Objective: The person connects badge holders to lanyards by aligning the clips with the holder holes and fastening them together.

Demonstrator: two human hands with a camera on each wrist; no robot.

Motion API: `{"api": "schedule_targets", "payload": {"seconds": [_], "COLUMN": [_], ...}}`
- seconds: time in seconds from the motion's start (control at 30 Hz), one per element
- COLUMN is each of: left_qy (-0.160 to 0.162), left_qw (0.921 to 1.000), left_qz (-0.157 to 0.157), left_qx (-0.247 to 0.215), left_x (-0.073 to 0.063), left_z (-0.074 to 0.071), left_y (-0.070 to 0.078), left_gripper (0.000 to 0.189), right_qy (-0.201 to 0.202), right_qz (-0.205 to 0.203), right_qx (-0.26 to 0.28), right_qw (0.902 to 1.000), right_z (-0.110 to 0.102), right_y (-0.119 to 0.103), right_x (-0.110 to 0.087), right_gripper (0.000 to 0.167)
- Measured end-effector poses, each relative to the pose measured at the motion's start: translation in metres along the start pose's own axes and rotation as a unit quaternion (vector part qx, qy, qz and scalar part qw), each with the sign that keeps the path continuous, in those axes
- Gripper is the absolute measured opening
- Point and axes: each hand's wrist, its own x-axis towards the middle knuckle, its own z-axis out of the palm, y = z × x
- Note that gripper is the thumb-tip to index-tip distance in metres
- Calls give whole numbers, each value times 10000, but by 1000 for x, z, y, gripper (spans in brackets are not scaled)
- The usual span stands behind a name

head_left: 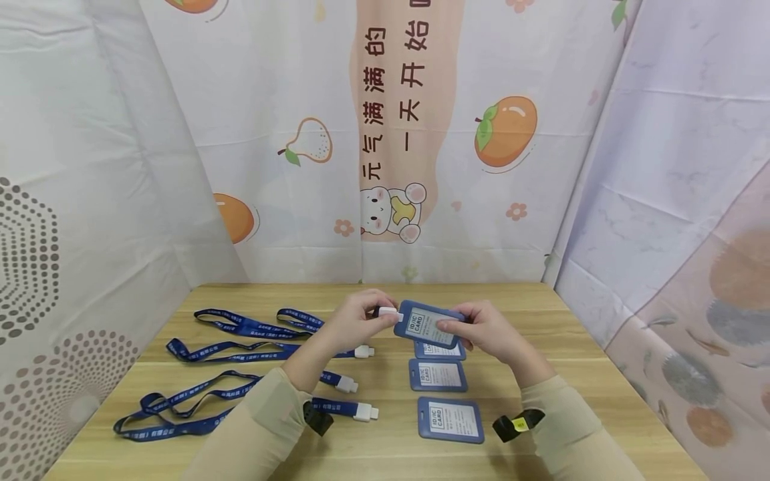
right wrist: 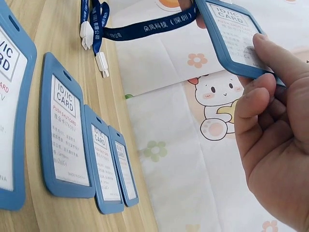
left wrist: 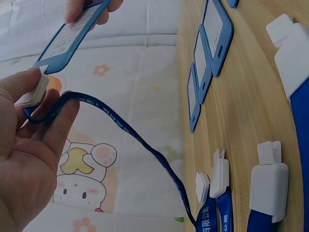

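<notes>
Between thumb and fingers my left hand (head_left: 359,316) pinches the white plastic clip (left wrist: 35,94) of a navy lanyard. Its printed strap (left wrist: 120,121) passes over the fingers and runs down toward the table. My right hand (head_left: 492,336) holds a blue ID card holder (head_left: 415,319) by its far end, thumb across the printed face and fingers behind. Raised above the table, the holder is tilted, with its slotted end toward the left hand. The clip's tip is right at that end, and the slot is largely hidden there.
Several blue card holders lie in a column under the right hand, the nearest holder (head_left: 451,421) closest to me. On the left, navy lanyards (head_left: 156,427) are spread in loops, their white clips (head_left: 365,412) pointing right. Printed curtains (head_left: 289,220) enclose the wooden table (head_left: 385,454).
</notes>
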Motion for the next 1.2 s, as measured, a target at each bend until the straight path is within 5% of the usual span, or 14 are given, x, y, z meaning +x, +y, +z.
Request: {"api": "schedule_targets", "payload": {"seconds": [0.43, 0.87, 1.2], "left_qy": [137, 231, 358], "left_qw": [9996, 9994, 9987], "left_qz": [-247, 89, -88], "left_qx": [15, 241, 365], "left_x": [2, 7, 13], "left_z": [-6, -9, -16], "left_y": [-2, -7, -11], "left_gripper": [11, 15, 16], "right_qy": [170, 502, 619], "right_qz": [20, 39, -82], "right_qx": [-47, 12, -8], "right_qw": [9998, 9987, 9980], "right_z": [-4, -11, -15], "right_y": [8, 17, 16], "right_x": [-1, -5, -8], "right_gripper": [20, 22, 23]}}
